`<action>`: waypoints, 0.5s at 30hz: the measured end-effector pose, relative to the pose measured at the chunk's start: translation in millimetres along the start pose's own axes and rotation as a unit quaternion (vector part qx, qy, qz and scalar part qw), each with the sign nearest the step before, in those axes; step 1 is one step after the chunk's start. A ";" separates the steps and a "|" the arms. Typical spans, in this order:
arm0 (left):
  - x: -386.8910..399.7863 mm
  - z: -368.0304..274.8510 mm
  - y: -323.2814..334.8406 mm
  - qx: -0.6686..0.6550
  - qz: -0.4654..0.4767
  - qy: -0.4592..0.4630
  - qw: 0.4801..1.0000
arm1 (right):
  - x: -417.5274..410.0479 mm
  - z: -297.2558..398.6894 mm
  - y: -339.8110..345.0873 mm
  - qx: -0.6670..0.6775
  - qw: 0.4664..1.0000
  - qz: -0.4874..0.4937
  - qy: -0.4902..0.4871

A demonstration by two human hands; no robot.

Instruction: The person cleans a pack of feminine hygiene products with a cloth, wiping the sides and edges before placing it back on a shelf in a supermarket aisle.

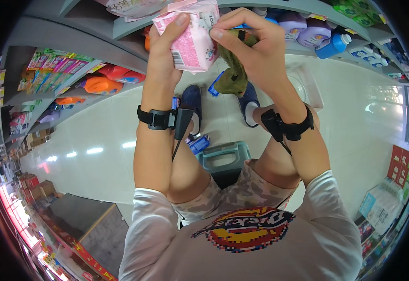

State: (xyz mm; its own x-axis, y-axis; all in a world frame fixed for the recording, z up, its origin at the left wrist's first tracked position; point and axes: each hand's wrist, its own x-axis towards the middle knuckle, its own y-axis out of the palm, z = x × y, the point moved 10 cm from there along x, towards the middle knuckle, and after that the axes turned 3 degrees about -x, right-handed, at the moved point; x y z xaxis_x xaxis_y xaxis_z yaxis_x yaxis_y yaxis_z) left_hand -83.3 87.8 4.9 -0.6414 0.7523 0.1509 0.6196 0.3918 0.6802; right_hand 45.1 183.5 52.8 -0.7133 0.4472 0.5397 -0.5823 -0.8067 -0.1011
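My left hand (166,49) grips a pink and white soft plastic packet (194,49) that bears print and a barcode, thumb across its front. A crumpled olive-green cloth (233,75) hangs from my right hand (257,49), tucked under its fingers. The right thumb and index fingertip meet at the packet's right edge; whether they pinch it I cannot tell. Both hands are raised in front of a grey shelf, above my feet. Each wrist wears a black strap with a small device.
Purple bottles (310,34) and a tilted blue bottle (332,45) line the shelf at right. Orange jugs (101,85) fill the left shelf. A clear plastic tub (308,86), a blue package (199,144) and a teal-handled case (241,151) are on the tiled floor.
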 end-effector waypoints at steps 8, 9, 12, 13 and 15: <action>-0.7 3.5 -6.1 0.119 0.028 -0.028 0.992 | -0.8 -4.7 -10.7 0.020 0.994 -0.050 0.097; -0.2 4.8 -4.3 0.118 0.030 -0.028 0.992 | 0.4 -4.0 -8.3 0.026 0.997 -0.019 0.068; -1.6 1.5 3.5 -0.027 0.030 -0.013 0.999 | 0.1 -7.5 -1.6 0.043 0.998 -0.009 0.046; -2.6 1.4 3.0 -0.015 0.016 -0.020 1.000 | 0.3 -7.9 -3.7 0.041 0.998 -0.010 0.046; -4.7 0.7 -0.4 -0.001 -0.003 -0.024 1.000 | 1.0 -3.9 -6.3 -0.016 0.999 -0.019 0.033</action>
State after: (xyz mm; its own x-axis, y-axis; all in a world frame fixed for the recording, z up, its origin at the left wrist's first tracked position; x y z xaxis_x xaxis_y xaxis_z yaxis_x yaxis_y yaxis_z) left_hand -80.2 84.4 3.5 -0.6223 0.7746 0.1130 0.6153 0.3949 0.6823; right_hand 46.6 190.5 50.8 -0.7137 0.5027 0.4878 -0.6212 -0.7760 -0.1091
